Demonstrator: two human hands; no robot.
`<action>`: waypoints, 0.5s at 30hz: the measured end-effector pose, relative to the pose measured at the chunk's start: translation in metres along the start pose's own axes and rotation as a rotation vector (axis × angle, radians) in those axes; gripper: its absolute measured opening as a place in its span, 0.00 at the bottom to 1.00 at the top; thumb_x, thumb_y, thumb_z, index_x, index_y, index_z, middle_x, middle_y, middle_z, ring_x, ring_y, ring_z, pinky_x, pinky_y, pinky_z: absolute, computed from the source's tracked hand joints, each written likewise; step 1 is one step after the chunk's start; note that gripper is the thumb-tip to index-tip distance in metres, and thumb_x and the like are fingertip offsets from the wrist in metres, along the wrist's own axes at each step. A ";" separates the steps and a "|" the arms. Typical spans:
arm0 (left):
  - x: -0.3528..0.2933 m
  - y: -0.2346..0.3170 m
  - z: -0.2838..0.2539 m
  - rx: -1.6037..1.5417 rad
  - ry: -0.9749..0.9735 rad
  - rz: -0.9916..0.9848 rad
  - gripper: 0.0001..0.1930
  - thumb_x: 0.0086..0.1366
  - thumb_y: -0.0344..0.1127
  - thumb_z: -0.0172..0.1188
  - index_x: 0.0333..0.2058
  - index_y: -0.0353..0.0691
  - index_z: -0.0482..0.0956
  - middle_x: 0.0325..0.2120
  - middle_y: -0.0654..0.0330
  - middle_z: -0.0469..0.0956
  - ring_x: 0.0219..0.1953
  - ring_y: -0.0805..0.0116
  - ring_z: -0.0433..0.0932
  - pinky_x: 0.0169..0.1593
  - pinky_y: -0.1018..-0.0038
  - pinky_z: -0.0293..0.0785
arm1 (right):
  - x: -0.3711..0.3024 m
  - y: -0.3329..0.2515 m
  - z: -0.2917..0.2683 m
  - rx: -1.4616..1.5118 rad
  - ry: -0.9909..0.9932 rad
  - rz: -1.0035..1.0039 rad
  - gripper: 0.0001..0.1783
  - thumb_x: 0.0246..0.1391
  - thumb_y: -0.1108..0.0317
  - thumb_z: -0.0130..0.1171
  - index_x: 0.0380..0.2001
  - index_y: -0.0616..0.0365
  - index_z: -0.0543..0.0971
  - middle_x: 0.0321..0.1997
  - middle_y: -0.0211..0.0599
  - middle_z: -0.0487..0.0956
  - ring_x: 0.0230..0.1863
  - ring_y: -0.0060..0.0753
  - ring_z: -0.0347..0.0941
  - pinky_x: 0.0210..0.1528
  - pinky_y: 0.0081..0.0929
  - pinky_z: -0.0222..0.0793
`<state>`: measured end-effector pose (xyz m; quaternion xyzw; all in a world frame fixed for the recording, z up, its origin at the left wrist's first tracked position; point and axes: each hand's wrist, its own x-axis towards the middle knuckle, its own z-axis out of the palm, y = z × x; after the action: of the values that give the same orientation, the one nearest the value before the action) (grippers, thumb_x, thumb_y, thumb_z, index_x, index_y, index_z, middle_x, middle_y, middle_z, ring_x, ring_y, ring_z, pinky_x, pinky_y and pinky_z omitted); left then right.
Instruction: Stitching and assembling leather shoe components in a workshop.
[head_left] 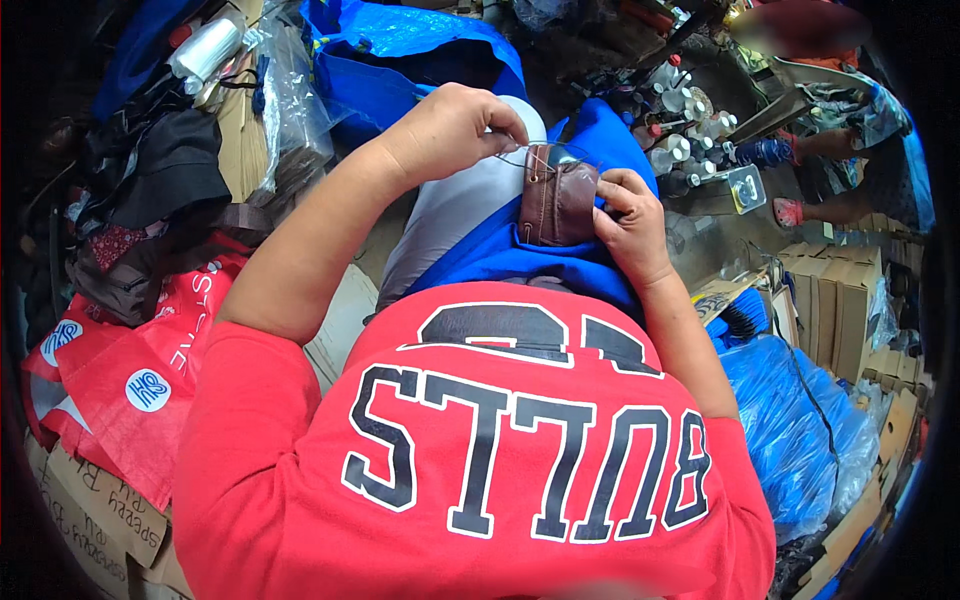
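Note:
A brown leather shoe with metal eyelets and a lace along its side rests on a blue cloth over my lap. My right hand grips the shoe's right end between thumb and fingers. Above the shoe's left edge, my left hand is closed in a pinch on a thin dark thread. That thread runs from the fingertips toward the shoe's upper edge. Whether a needle is also in the pinch is too small to tell.
A blue bag stands ahead of my knees. Several bottles crowd the floor at the far right, near another person's legs. Cardboard boxes and blue plastic lie on the right; red bags lie on the left.

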<state>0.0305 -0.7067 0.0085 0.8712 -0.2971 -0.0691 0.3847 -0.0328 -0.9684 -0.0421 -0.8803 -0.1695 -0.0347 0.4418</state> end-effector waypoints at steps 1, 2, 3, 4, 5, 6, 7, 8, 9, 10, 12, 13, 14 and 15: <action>0.000 0.001 0.003 0.047 0.011 0.050 0.07 0.53 0.24 0.63 0.33 0.40 0.82 0.28 0.59 0.78 0.31 0.64 0.79 0.36 0.74 0.74 | 0.000 -0.001 0.000 -0.002 0.003 0.005 0.13 0.38 0.73 0.63 0.33 0.58 0.81 0.37 0.38 0.77 0.37 0.36 0.75 0.41 0.26 0.71; 0.000 0.002 0.006 0.093 0.023 0.103 0.07 0.53 0.25 0.63 0.32 0.40 0.82 0.27 0.58 0.78 0.30 0.63 0.78 0.35 0.73 0.74 | 0.000 -0.002 -0.001 -0.010 0.006 0.024 0.13 0.38 0.73 0.63 0.33 0.58 0.81 0.37 0.38 0.77 0.38 0.36 0.75 0.41 0.26 0.71; 0.001 0.003 0.008 0.132 0.042 0.125 0.06 0.52 0.25 0.63 0.30 0.41 0.82 0.26 0.58 0.76 0.31 0.60 0.78 0.35 0.71 0.74 | 0.000 -0.002 -0.001 -0.010 0.005 0.014 0.13 0.38 0.73 0.63 0.33 0.58 0.81 0.37 0.38 0.77 0.38 0.36 0.75 0.41 0.26 0.71; 0.003 0.004 0.009 0.141 0.029 0.110 0.06 0.52 0.25 0.63 0.30 0.41 0.82 0.26 0.58 0.76 0.31 0.60 0.78 0.35 0.71 0.74 | 0.000 -0.003 -0.002 -0.026 0.004 -0.015 0.13 0.38 0.73 0.63 0.32 0.58 0.80 0.37 0.38 0.77 0.38 0.36 0.75 0.41 0.26 0.71; 0.005 0.005 0.009 0.198 0.026 0.158 0.06 0.51 0.26 0.63 0.30 0.42 0.82 0.26 0.58 0.76 0.31 0.60 0.77 0.35 0.70 0.73 | 0.000 -0.003 -0.002 -0.042 0.013 -0.043 0.13 0.38 0.73 0.63 0.32 0.59 0.80 0.37 0.38 0.77 0.38 0.36 0.75 0.41 0.26 0.71; 0.007 0.005 0.009 0.248 0.034 0.231 0.06 0.51 0.26 0.63 0.29 0.42 0.82 0.26 0.58 0.76 0.32 0.60 0.77 0.35 0.69 0.73 | 0.001 -0.003 -0.002 -0.042 -0.002 -0.049 0.13 0.38 0.73 0.63 0.32 0.59 0.80 0.37 0.38 0.77 0.38 0.36 0.75 0.41 0.26 0.71; 0.009 0.005 0.009 0.255 0.026 0.199 0.06 0.51 0.26 0.63 0.29 0.42 0.82 0.26 0.58 0.76 0.32 0.60 0.77 0.35 0.69 0.73 | 0.001 -0.003 -0.002 -0.049 -0.001 -0.052 0.13 0.37 0.73 0.63 0.32 0.59 0.80 0.37 0.38 0.77 0.37 0.37 0.75 0.41 0.26 0.71; 0.011 0.005 0.008 0.256 0.041 0.237 0.05 0.50 0.26 0.64 0.28 0.42 0.82 0.26 0.58 0.76 0.32 0.60 0.77 0.35 0.69 0.73 | 0.001 -0.003 -0.002 -0.058 0.008 -0.043 0.13 0.37 0.73 0.63 0.32 0.59 0.80 0.37 0.38 0.77 0.37 0.37 0.75 0.41 0.26 0.71; 0.013 0.005 0.008 0.254 0.062 0.277 0.05 0.50 0.25 0.64 0.27 0.41 0.82 0.26 0.58 0.75 0.32 0.59 0.77 0.35 0.68 0.73 | 0.001 -0.004 -0.002 -0.055 -0.001 -0.054 0.13 0.37 0.73 0.63 0.32 0.59 0.80 0.37 0.38 0.77 0.37 0.37 0.75 0.41 0.26 0.71; 0.014 0.004 0.009 0.258 0.057 0.275 0.05 0.50 0.25 0.64 0.27 0.41 0.82 0.26 0.58 0.75 0.32 0.59 0.77 0.35 0.68 0.73 | 0.002 -0.004 -0.002 -0.051 0.006 -0.050 0.13 0.37 0.73 0.63 0.32 0.59 0.80 0.36 0.38 0.77 0.37 0.37 0.75 0.41 0.26 0.71; 0.014 0.003 0.012 0.180 -0.046 0.143 0.05 0.51 0.28 0.62 0.27 0.46 0.84 0.27 0.59 0.76 0.33 0.58 0.77 0.39 0.66 0.74 | 0.002 -0.004 -0.003 -0.046 0.014 -0.039 0.13 0.36 0.73 0.63 0.31 0.59 0.80 0.36 0.38 0.77 0.37 0.37 0.75 0.41 0.27 0.71; 0.014 0.002 0.014 0.186 -0.045 0.141 0.05 0.51 0.28 0.62 0.27 0.46 0.84 0.27 0.59 0.76 0.33 0.58 0.77 0.39 0.66 0.74 | 0.002 -0.004 -0.003 -0.051 0.014 -0.048 0.13 0.36 0.73 0.63 0.31 0.59 0.80 0.35 0.38 0.77 0.37 0.36 0.75 0.41 0.26 0.71; 0.015 0.001 0.015 0.159 -0.048 0.138 0.06 0.51 0.27 0.62 0.27 0.46 0.83 0.28 0.59 0.76 0.33 0.59 0.77 0.39 0.67 0.74 | 0.003 -0.004 -0.003 -0.059 0.025 -0.047 0.13 0.36 0.73 0.63 0.31 0.59 0.80 0.35 0.37 0.77 0.36 0.36 0.75 0.40 0.26 0.71; 0.015 0.001 0.017 0.129 -0.049 0.139 0.06 0.51 0.27 0.62 0.27 0.46 0.83 0.28 0.59 0.76 0.34 0.59 0.77 0.39 0.67 0.74 | 0.003 -0.004 -0.003 -0.059 0.017 -0.061 0.13 0.36 0.73 0.63 0.31 0.59 0.80 0.35 0.37 0.77 0.36 0.36 0.75 0.40 0.26 0.71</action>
<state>0.0365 -0.7260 -0.0010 0.8695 -0.3699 -0.0444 0.3244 -0.0307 -0.9680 -0.0361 -0.8869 -0.1914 -0.0609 0.4160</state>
